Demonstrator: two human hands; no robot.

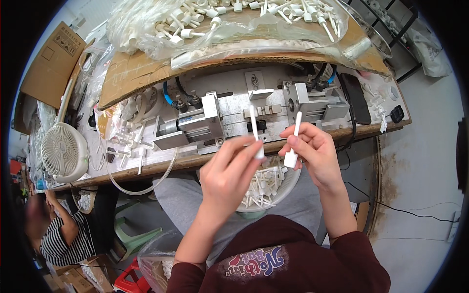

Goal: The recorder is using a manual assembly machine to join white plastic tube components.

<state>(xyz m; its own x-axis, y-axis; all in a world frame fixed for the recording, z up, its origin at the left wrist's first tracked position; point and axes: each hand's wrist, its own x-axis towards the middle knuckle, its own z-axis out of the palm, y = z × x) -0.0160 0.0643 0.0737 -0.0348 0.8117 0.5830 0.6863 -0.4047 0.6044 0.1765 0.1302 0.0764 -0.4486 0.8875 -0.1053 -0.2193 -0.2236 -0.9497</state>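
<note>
My left hand (227,176) is closed on a white plastic cap with a thin stem (253,122); the stem points up and away. In my right hand (315,151) a second white stemmed cap (296,131) is pinched between thumb and fingers, its stem up and its wide end low. Both hands are raised in front of a metal clamping fixture (262,111) on the bench, apart from it. Below them, a white basket (291,184) filled with similar white stemmed caps (264,188) rests at my lap, partly hidden by my hands.
A cardboard sheet (132,73) over the fixture bears a plastic bag of many white pieces (195,19). Loose white pieces (129,144) lie at the left near a small fan (63,151). A phone (355,97) lies right of the fixture. Another person (68,234) sits at the lower left.
</note>
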